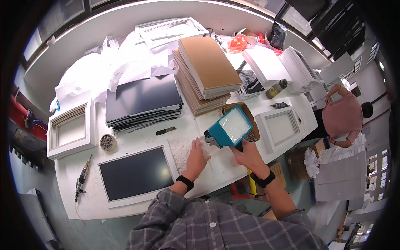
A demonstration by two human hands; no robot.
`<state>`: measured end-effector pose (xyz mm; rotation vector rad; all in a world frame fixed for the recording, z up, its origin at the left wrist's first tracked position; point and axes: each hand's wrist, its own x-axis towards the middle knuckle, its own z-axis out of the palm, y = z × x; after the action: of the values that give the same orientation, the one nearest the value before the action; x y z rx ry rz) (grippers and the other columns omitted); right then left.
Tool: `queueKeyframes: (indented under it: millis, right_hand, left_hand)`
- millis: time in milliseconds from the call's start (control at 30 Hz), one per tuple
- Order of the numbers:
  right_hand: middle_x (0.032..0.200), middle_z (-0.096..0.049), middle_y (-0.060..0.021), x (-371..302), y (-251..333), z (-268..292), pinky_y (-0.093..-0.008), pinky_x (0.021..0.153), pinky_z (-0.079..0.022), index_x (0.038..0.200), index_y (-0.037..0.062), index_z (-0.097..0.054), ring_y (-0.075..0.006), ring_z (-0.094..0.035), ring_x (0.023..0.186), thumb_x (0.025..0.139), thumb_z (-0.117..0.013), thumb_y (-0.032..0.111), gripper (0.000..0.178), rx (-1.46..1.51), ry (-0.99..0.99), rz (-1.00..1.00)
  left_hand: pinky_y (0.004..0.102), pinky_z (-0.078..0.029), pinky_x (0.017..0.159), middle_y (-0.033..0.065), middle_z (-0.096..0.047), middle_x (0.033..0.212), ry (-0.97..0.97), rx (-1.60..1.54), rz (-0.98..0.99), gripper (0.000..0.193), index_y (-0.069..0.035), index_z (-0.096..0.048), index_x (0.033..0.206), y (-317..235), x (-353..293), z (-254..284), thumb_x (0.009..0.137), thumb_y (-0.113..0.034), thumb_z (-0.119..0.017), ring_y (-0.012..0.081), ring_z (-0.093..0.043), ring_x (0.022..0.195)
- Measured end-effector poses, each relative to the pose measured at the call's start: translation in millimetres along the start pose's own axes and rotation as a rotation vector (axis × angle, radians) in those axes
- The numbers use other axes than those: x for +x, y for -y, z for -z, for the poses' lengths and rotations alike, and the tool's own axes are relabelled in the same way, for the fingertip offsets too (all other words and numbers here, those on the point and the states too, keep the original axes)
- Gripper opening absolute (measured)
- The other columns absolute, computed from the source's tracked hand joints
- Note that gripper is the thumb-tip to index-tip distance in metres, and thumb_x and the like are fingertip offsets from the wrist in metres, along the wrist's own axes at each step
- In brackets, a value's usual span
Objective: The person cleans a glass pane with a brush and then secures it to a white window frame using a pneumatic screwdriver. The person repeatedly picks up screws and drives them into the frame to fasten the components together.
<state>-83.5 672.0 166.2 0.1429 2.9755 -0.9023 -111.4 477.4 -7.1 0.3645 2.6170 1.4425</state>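
Note:
My right hand (249, 157) grips a teal hand tool (229, 127) with a pale rectangular panel and a metal nose; its exact kind I cannot make out. The tool is raised above the table, its nose pointing left. Close to that nose, my left hand (196, 159) reaches over the white tabletop with fingers stretched out and nothing in them. To its left lies a white frame (168, 155) around a dark panel (135, 173). Behind the tool, partly hidden by it, stands a cardboard box (255, 121) with small metal pieces inside.
Stacks of brown boards (208, 62) and dark sheets (141, 98) stand farther back. White frames (89, 129) lie at far left and right (266, 137). A corded screwdriver (82, 177), a cup of small parts (108, 142) and a bottle (276, 88) are on the table. Another person (343, 112) stands at right.

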Motion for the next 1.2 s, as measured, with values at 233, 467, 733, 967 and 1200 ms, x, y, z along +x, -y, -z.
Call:
queueKeyframes:
  millis: [233,467,733,967,1200]
  right_hand:
    - [0.071,-0.066,-0.0256,13,29,-8,-0.0415,0.061,-0.052,0.091,-0.0099,-0.064,-0.0383,-0.067,0.061,0.085,-0.073,0.020,0.031,0.058,0.165,0.108]
    - [0.071,-0.063,-0.0272,40,89,-71,-0.0429,0.059,-0.049,0.085,-0.0077,-0.066,-0.0415,-0.064,0.061,0.081,-0.073,0.010,0.019,-0.008,0.409,0.329]
    - [0.071,-0.064,-0.0246,64,92,-127,-0.0441,0.061,-0.051,0.075,-0.0045,-0.066,-0.0423,-0.065,0.065,0.075,-0.074,0.010,0.017,-0.171,0.494,0.455]
    - [0.073,-0.065,-0.0233,69,110,-143,-0.0462,0.063,-0.052,0.076,-0.0022,-0.065,-0.0426,-0.065,0.069,0.075,-0.075,0.012,0.017,-0.299,0.594,0.473]
    - [0.075,-0.066,-0.0227,70,116,-150,-0.0474,0.066,-0.053,0.077,-0.0011,-0.066,-0.0425,-0.066,0.072,0.077,-0.076,0.014,0.018,-0.336,0.664,0.473]
  left_hand:
    - [0.0482,-0.053,0.076,0.0215,-0.071,0.097,0.213,-0.109,0.034,0.019,-0.001,-0.064,0.105,-14,-88,105,0.092,-0.013,-0.071,0.0405,-0.069,0.088]
    - [0.0410,-0.052,0.064,0.0146,-0.070,0.076,-0.212,-0.063,0.359,0.022,-0.003,-0.065,0.090,35,-215,221,0.101,-0.021,-0.061,0.0329,-0.069,0.071]
    - [0.0432,-0.047,0.101,0.0186,-0.064,0.127,-0.870,0.337,0.457,0.036,-0.001,-0.060,0.131,147,-286,311,0.110,-0.027,-0.046,0.0355,-0.059,0.119]
    - [0.0431,-0.043,0.106,0.0185,-0.061,0.131,-0.915,0.214,0.513,0.038,-0.001,-0.052,0.141,219,-274,299,0.107,-0.018,-0.052,0.0338,-0.055,0.125]
    - [0.0430,-0.047,0.102,0.0176,-0.061,0.123,-0.845,0.365,0.482,0.046,-0.003,-0.049,0.146,232,-271,300,0.101,-0.010,-0.060,0.0318,-0.059,0.117]
